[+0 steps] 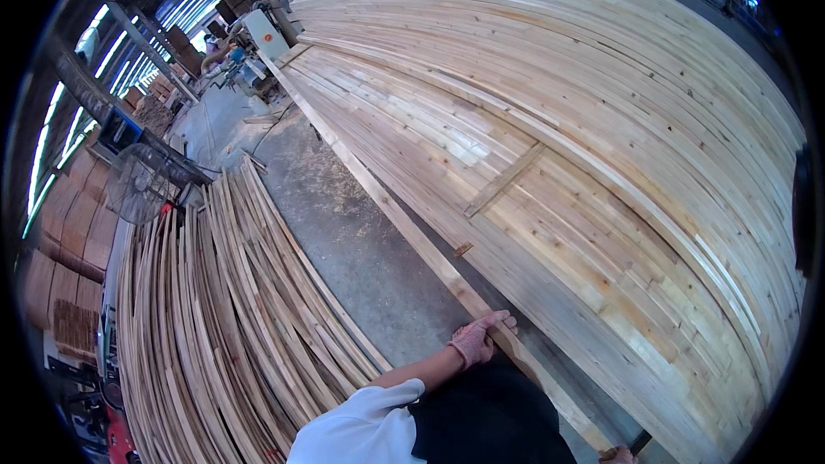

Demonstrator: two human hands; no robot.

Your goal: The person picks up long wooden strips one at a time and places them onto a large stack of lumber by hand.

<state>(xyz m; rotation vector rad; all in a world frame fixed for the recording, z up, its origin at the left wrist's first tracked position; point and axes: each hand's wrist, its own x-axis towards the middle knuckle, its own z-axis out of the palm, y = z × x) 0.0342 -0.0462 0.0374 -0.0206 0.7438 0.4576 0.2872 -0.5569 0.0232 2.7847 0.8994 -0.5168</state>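
A long, narrow wooden strip (412, 245) runs from the far left down past my body to the lower edge. My left hand (475, 341), in a pinkish work glove, is closed around it near my waist. At the lower edge only part of my right hand (617, 455) shows, also gloved and closed on the strip's near end. To the right of the strip lies a broad stack of pale wooden boards (550, 245). A small wood piece (463, 250) sits at the stack's near edge, and a short slat (505, 179) lies across its top.
On the left, many loose wooden strips (232, 292) lie in a long pile. Behind it stand a fan (142, 180) and stacked wood bundles (73, 215). Sawdust covers part of the concrete floor (344, 206). A machine cabinet (265, 34) stands at the far end.
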